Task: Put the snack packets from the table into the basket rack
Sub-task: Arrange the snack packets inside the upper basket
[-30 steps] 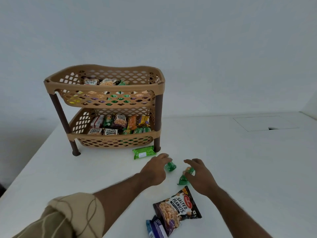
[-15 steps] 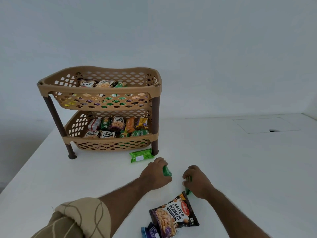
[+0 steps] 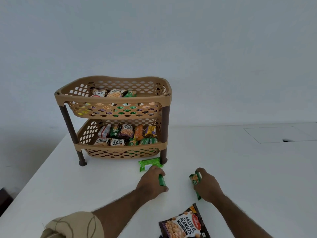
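A tan two-tier basket rack (image 3: 113,98) with brown legs stands on the white table (image 3: 240,169); both tiers hold several snack packets. My left hand (image 3: 151,183) grips a small green packet (image 3: 162,180) just above the table, in front of the rack. My right hand (image 3: 208,186) grips another green packet (image 3: 195,179) to the right of it. A bright green packet (image 3: 149,163) lies by the rack's front right leg. A dark salted peanuts packet (image 3: 184,224) lies near the bottom edge.
The table's left edge runs diagonally past the rack's left leg. A rectangular hatch (image 3: 277,134) with a small notch is set into the tabletop at the far right. A plain wall rises behind the rack.
Both hands have closed round their green packets and lifted them a little off the table. The right hand has moved to the right, away from the left hand.
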Available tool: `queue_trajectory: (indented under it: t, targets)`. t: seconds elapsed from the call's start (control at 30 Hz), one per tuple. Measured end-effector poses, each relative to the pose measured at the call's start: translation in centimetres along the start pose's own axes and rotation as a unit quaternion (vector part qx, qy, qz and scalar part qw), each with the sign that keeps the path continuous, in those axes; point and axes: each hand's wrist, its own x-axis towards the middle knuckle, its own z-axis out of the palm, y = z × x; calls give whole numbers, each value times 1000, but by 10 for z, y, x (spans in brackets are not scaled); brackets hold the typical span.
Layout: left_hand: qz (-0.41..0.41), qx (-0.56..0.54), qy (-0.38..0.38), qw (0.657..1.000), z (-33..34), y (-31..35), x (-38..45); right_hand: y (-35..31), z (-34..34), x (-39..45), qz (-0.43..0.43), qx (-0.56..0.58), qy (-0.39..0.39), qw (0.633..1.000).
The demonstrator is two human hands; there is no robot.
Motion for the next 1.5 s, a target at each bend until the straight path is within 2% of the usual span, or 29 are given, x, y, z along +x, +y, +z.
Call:
queue_trajectory:
  t: [0.2,0.4,0.5,0.63,0.83,0.93,1.03,1.17,1.3,1.5]
  targets:
    - [52,-39,70,995,-55,21,1,-55,-20,9,-31,219,66,973]
    - [152,-17,123,981,-148,70,12,-114,-62,15,-92,368,155,912]
    - [209,17,145,967,-192,91,13,-143,-89,15,-118,402,213,883]
    - [259,70,170,948,-248,98,14,-180,-116,18,-157,427,240,858]
    - [216,31,237,947,-306,75,50,-231,-145,39,-211,438,248,838]
    - [184,17,257,949,-320,64,81,-255,-155,58,-229,419,243,844]
    - [153,12,231,961,-327,56,120,-279,-164,83,-221,385,219,869]
    - [152,55,150,975,-330,48,178,-304,-165,121,-207,254,191,925]
    - [113,96,100,984,-323,41,228,-323,-157,158,-191,108,159,963]
    - [90,140,22,986,-308,26,270,-344,-147,202,-166,-90,126,974]
